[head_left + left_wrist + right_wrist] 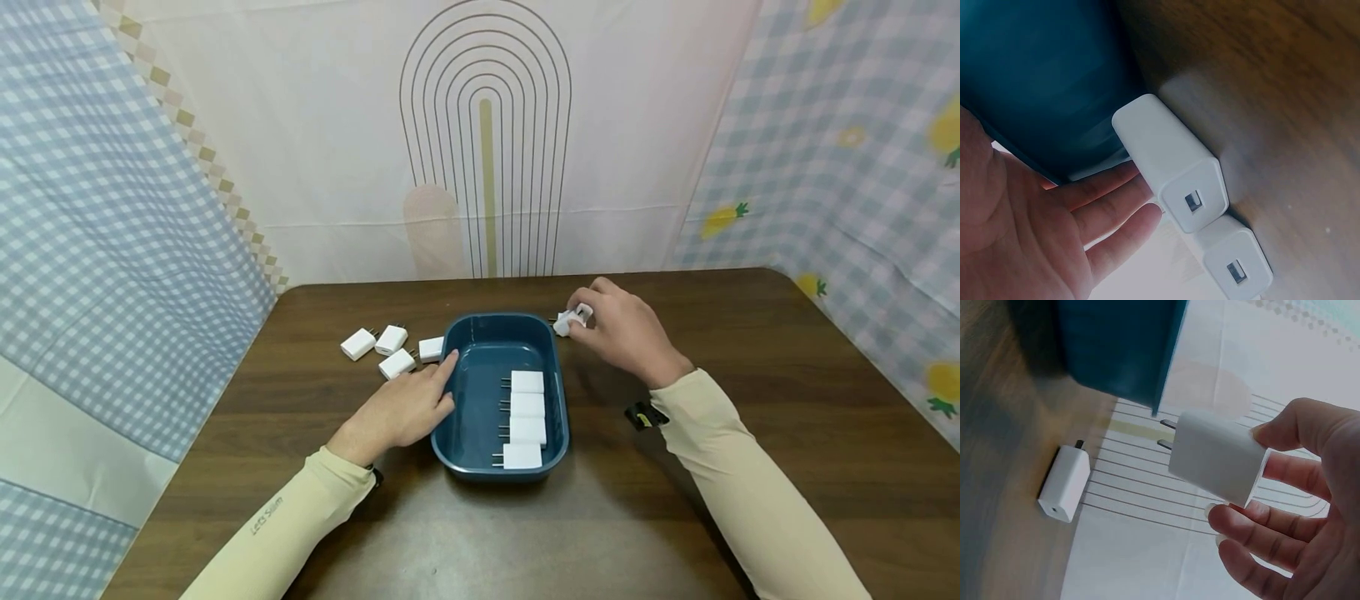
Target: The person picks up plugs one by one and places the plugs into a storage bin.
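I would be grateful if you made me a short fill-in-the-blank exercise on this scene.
1. The right hand pinches an adapter whose casing is coloured ____.
2. The right wrist view shows ____ metal prongs on that held adapter.
3. The blue bin holds ____ other adapters.
4. In the head view, the left hand is at the bin's ____ side.

Missing words: white; two; four; left.

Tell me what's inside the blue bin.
Four white plug adapters sit in a row along the right side of the bin. Whatever lies beneath them is covered from view.
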A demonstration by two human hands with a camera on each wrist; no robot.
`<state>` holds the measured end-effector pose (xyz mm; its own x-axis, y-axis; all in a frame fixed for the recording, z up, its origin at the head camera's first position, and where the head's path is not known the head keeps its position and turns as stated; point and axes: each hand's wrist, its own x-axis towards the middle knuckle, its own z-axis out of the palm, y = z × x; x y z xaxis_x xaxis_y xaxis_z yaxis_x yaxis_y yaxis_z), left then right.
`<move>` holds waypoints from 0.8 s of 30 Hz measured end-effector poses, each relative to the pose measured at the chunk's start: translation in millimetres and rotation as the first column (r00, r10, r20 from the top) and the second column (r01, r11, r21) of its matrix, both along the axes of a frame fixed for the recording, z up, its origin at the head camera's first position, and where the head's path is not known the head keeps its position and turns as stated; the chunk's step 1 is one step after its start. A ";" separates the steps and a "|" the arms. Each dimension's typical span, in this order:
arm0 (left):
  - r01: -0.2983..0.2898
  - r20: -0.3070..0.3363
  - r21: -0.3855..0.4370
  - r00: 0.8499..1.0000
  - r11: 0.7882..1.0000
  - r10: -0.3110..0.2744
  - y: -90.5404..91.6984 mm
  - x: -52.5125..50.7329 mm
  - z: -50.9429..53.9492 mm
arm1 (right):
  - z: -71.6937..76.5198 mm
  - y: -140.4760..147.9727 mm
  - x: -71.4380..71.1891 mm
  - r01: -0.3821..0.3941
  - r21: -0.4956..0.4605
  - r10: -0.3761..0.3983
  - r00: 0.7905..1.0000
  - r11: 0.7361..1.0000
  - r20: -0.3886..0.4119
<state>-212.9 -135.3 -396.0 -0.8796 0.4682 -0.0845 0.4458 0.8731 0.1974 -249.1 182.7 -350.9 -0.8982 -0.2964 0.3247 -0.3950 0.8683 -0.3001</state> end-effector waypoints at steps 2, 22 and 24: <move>0.000 -0.002 0.000 1.000 1.000 0.000 0.2 -0.3 -0.4 | 1.1 -1.4 1.5 0.001 -0.005 -0.001 1.000 1.000 -0.016; 0.000 0.006 0.002 1.000 1.000 0.000 0.3 0.4 0.6 | 5.2 -18.8 14.2 -0.086 -0.046 0.081 0.993 0.995 -0.089; 0.000 0.007 0.003 1.000 1.000 0.000 0.3 0.5 0.6 | 3.1 -21.6 15.0 -0.099 -0.043 0.095 0.992 0.994 -0.083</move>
